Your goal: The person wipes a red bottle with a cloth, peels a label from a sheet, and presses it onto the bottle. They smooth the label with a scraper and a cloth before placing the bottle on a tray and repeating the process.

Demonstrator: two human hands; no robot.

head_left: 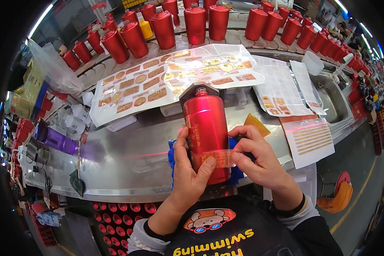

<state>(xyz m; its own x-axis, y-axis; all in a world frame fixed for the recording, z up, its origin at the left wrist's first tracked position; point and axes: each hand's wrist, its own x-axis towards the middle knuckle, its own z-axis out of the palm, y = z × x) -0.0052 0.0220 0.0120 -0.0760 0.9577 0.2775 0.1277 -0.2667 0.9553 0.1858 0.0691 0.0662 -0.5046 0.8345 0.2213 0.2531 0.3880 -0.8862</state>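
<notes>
A glossy red bottle point(209, 115) lies in front of me with its neck pointing away, its far end at a dark angular holder point(188, 94) and a blue cloth point(171, 160) beneath its near part. My left hand point(187, 170) grips the bottle's left side, its thumb pressing one end of a clear strip with gold print point(219, 158) onto the surface. The other end of that strip is pinched between the fingertips of my right hand point(256, 158), at the bottle's right side. Gold print and red laser lines show on the bottle.
Sheets of gold decals point(149, 81) spread behind the bottle. More red bottles point(196, 25) line the conveyor point(239, 38) at the back. A purple bottle point(57, 138) lies at left; a striped decal sheet point(309, 141), a yellow scraper-like piece point(257, 123) and a sink point(330, 100) are at right.
</notes>
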